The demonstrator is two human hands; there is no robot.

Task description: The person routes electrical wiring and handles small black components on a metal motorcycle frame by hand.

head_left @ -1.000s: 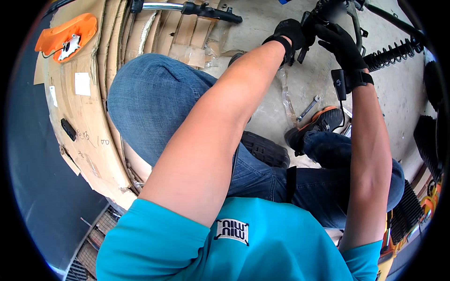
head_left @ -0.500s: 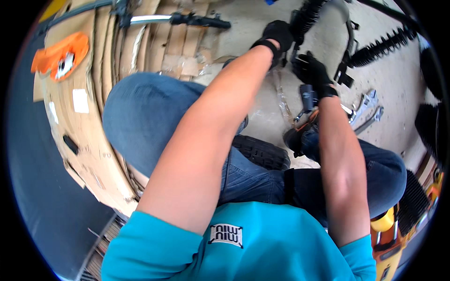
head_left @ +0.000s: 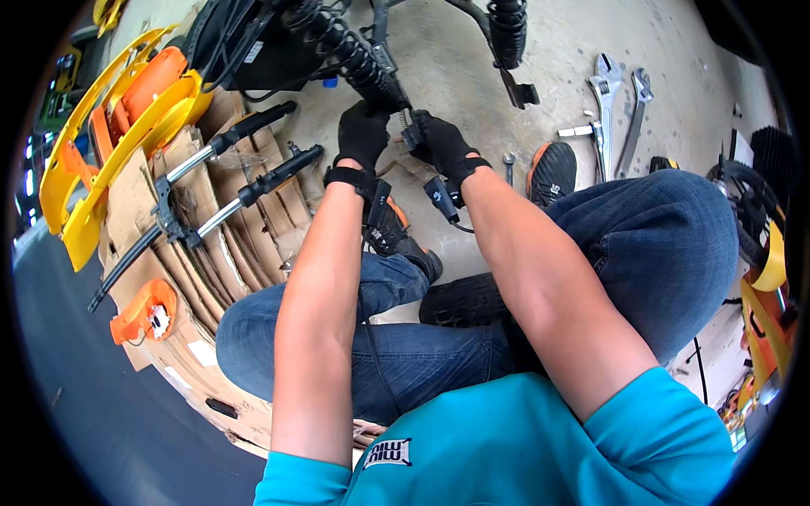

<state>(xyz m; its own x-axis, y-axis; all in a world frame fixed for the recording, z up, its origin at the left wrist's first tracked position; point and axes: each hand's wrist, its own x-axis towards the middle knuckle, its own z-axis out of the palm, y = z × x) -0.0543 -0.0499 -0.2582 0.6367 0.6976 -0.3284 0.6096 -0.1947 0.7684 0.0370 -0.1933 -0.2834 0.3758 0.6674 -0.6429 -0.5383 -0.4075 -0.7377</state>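
A black coil-spring shock absorber slants down from the upper middle of the view. My left hand, in a black glove, is closed around its lower end, hiding part of it. Close beside it, my black-gloved right hand has its fingers bent on a small dark block-like part, whose exact kind I cannot make out. A thin threaded or spring-like piece shows between the two hands. Small dark boxes with cables sit at both wrists.
Two adjustable wrenches and a ratchet lie on the concrete at right. Another shock absorber hangs beyond my hands. Left are flattened cardboard, a fork assembly and yellow panels. My shoes flank the work.
The view has swung, so hands and shock absorber now appear farther left, with the yellow panels in sight. My hands are nearer each other, the right one now beside the left at the shock's lower end.
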